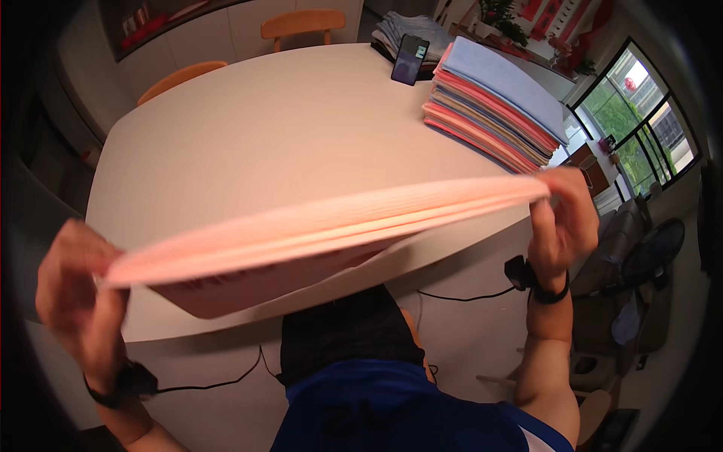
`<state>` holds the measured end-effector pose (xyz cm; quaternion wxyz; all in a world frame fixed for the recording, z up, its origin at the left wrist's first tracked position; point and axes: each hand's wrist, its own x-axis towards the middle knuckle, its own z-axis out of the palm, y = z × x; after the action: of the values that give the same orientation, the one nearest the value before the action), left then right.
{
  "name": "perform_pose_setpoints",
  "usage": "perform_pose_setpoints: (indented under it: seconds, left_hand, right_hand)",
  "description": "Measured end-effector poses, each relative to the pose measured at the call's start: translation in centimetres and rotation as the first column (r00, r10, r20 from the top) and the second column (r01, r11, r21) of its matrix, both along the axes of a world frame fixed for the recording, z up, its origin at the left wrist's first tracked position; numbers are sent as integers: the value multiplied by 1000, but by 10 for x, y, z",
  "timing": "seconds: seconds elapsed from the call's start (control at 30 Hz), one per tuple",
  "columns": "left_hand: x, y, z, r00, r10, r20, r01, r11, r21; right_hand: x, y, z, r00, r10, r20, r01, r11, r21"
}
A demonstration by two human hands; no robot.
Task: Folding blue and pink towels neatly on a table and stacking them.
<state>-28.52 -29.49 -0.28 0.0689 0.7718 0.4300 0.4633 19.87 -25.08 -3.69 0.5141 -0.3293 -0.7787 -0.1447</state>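
Observation:
A folded pink cloth [327, 226] is stretched between both hands above the near part of the cream table [254, 124]. My left hand [85, 282] pinches its left end, thumb below and fingers above. At the right end, my right hand [565, 214] pinches the corner, higher in the picture. A darker layer with printed writing shows beneath the folded edge. Motion blurs the cloth and the left hand. Each wrist wears a black strapped device with a cable.
A tall stack of folded cloths [491, 107], light blue on top, stands at the table's right side. Beside it a phone [410, 59] leans upright before a pile of grey-blue clothing [418, 34]. Wooden chairs [305, 22] stand beyond the far edge. Black cables [214, 387] run from the wrists.

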Motion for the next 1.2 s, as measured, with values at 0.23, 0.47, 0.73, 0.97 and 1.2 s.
perform_pose_setpoints:
  seconds: [0.23, 0.47, 0.73, 0.97, 1.2]
  left_hand:
    - [-45, 66, -30, 995, 73, 71, -65, 992, -105]
    - [-12, 32, -22, 997, -10, 82, 15, 998, -58]
    - [43, -33, -20, 970, -241, 25, 242, 963, -118]
    - [18, 7, -29, 994, 87, -65, -82, 994, 74]
    - [-37, 59, -48, 985, 167, 43, -170, 983, 70]
  right_hand:
    - [-52, -75, 1, 865, 288, 412, -277, 957, -87]
    - [-20, 7, -13, 967, -31, 254, 24, 999, 30]
    - [8, 48, -34, 995, -76, 57, 84, 986, -142]
    - [-30, -5, -5, 979, -145, 143, 130, 986, 107]
    - [-37, -79, -8, 895, 66, 441, -14, 993, -121]
